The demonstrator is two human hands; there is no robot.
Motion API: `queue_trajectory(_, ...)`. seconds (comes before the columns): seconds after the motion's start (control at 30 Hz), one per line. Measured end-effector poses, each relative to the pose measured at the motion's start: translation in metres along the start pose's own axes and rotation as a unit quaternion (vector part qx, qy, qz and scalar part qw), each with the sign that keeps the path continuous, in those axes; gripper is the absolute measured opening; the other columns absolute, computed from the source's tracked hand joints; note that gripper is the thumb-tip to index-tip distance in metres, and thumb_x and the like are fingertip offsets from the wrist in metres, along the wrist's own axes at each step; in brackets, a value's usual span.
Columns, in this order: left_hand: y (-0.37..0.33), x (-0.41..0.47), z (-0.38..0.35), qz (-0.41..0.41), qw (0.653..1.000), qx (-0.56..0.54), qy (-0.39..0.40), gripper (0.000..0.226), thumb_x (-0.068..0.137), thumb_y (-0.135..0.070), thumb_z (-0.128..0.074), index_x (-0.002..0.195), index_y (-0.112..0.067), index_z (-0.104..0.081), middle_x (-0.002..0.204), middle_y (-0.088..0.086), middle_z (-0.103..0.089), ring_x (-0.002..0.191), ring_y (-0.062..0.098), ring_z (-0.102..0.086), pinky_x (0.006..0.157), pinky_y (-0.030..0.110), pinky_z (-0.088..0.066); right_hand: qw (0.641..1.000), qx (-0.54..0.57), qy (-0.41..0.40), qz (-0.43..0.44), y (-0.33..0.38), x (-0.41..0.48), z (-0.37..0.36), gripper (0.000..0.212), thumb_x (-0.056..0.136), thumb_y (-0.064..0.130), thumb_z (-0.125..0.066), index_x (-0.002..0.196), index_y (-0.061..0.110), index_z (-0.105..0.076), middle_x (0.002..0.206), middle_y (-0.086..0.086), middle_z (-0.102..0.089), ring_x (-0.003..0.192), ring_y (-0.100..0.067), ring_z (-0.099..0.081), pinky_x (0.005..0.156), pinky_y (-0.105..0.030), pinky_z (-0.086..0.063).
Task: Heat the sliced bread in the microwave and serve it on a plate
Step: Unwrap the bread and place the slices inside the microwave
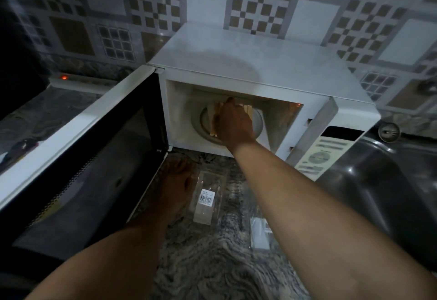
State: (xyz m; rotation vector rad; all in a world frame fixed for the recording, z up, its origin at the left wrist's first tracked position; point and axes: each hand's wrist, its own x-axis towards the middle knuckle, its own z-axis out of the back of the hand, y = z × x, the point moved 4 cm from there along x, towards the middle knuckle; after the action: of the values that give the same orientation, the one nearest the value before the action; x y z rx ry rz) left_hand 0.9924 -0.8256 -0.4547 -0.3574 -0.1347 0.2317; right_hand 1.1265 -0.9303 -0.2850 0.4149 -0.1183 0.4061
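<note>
Seemingly loading: right hand (233,122) grips pale sliced bread (212,124) inside the white microwave (248,63); left hand (176,181) rests flat on bench (212,264). Next: release, shut door (82,146).

A person's right hand (233,122) grips bread slices (212,129) on the turntable (203,122) inside an open white microwave (248,63). In front of it, the left hand (176,181) lies flat on the countertop (212,264), beside a clear barcoded package (207,195).

Nothing here can be read. A white sticker (206,197) with a black barcode sits on the clear plastic package (214,179) lying on the table (212,264), its small print too fine to make out. The button captions on the cream control panel (324,155) of the white microwave (248,63) are blurred.
</note>
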Motion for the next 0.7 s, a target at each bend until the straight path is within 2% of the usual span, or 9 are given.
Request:
queue_trajectory(0.07, -0.004, -0.007, 0.005, -0.004, 1.000, -0.029, 0.005, 0.063, 0.091, -0.037, -0.025, 0.130, -0.005, -0.063, 0.136, 0.019, -0.058, 0.129, 0.039, -0.053, 0.113, 0.054, -0.030, 0.999, 0.027, 0.023, -0.013, 0.002, -0.015, 0.004, 0.032, 0.100, 0.017, -0.053, 0.127, 0.000, -0.054, 0.116, -0.016, -0.068, 0.104, -0.032, -0.067, 0.071, -0.030, -0.043)
queue_trajectory(0.13, -0.008, -0.014, 0.013, 0.003, 0.998, -0.055, 0.005, 0.066, 0.089, -0.040, -0.023, 0.134, -0.008, -0.059, 0.143, 0.016, -0.053, 0.136, 0.036, -0.046, 0.116, 0.048, -0.025, 0.998, 0.049, 0.038, -0.019, 0.004, -0.033, 0.009, 0.028, 0.099, 0.018, -0.054, 0.122, 0.002, -0.058, 0.112, -0.016, -0.068, 0.102, -0.033, -0.067, 0.070, -0.030, -0.042)
queue_trajectory(0.2, -0.009, -0.022, 0.020, 0.029, 0.997, -0.073, 0.008, 0.050, 0.095, -0.031, -0.037, 0.134, -0.010, -0.061, 0.146, 0.012, -0.052, 0.138, 0.032, -0.044, 0.115, 0.038, -0.025, 0.995, 0.062, 0.067, -0.037, 0.004, -0.055, 0.013, 0.027, 0.098, 0.021, -0.055, 0.119, 0.004, -0.059, 0.109, -0.015, -0.068, 0.100, -0.035, -0.067, 0.069, -0.032, -0.044)
queue_trajectory(0.27, -0.012, -0.031, 0.026, 0.046, 0.994, -0.100, -0.005, 0.033, 0.095, -0.011, -0.052, 0.123, -0.011, -0.068, 0.137, 0.011, -0.060, 0.128, 0.031, -0.053, 0.106, 0.031, -0.033, 0.993, 0.059, 0.088, -0.050, 0.004, -0.078, 0.017, 0.028, 0.098, 0.026, -0.055, 0.118, 0.007, -0.058, 0.103, -0.013, -0.066, 0.095, -0.033, -0.066, 0.068, -0.032, -0.043)
queue_trajectory(0.3, -0.013, -0.036, 0.028, 0.059, 0.991, -0.117, -0.008, 0.030, 0.096, -0.009, -0.053, 0.120, -0.013, -0.069, 0.134, 0.010, -0.061, 0.124, 0.030, -0.055, 0.102, 0.030, -0.034, 0.992, 0.059, 0.093, -0.056, 0.005, -0.089, 0.019, 0.028, 0.098, 0.030, -0.054, 0.117, 0.008, -0.056, 0.098, -0.011, -0.063, 0.090, -0.032, -0.064, 0.068, -0.031, -0.042)
queue_trajectory(0.37, -0.015, -0.047, 0.035, 0.120, 0.980, -0.156, -0.011, 0.030, 0.102, -0.021, -0.046, 0.124, -0.018, -0.065, 0.136, 0.011, -0.058, 0.125, 0.029, -0.052, 0.102, 0.031, -0.034, 0.990, 0.066, 0.100, -0.070, 0.005, -0.111, 0.019, 0.029, 0.098, 0.033, -0.053, 0.116, 0.011, -0.053, 0.092, -0.007, -0.055, 0.090, -0.031, -0.063, 0.068, -0.032, -0.043)
queue_trajectory(0.47, -0.021, -0.062, 0.044, 0.202, 0.959, -0.199, -0.013, 0.044, 0.106, -0.036, -0.035, 0.136, -0.013, -0.057, 0.147, 0.017, -0.048, 0.135, 0.033, -0.042, 0.113, 0.037, -0.029, 0.981, 0.092, 0.127, -0.118, 0.003, -0.140, 0.013, 0.023, 0.091, 0.029, -0.055, 0.104, 0.010, -0.055, 0.093, -0.008, -0.059, 0.092, -0.030, -0.063, 0.071, -0.033, -0.046)
queue_trajectory(0.57, -0.027, -0.077, 0.040, 0.207, 0.954, -0.217, 0.010, 0.042, 0.104, -0.036, -0.043, 0.134, -0.012, -0.060, 0.146, 0.015, -0.050, 0.135, 0.031, -0.044, 0.110, 0.032, -0.029, 0.965, 0.115, 0.164, -0.168, -0.002, -0.170, 0.006, 0.014, 0.088, 0.025, -0.060, 0.090, 0.011, -0.059, 0.094, -0.010, -0.067, 0.089, -0.030, -0.065, 0.072, -0.034, -0.050)
queue_trajectory(0.7, -0.031, -0.097, 0.040, 0.193, 0.944, -0.266, 0.015, 0.025, 0.095, -0.024, -0.063, 0.116, -0.017, -0.074, 0.130, 0.005, -0.065, 0.121, 0.025, -0.057, 0.097, 0.022, -0.036, 0.961, 0.101, 0.195, -0.169, -0.008, -0.196, -0.006, 0.029, 0.094, 0.024, -0.063, 0.118, 0.008, -0.061, 0.117, -0.015, -0.067, 0.110, -0.036, -0.063, 0.083, -0.035, -0.050)
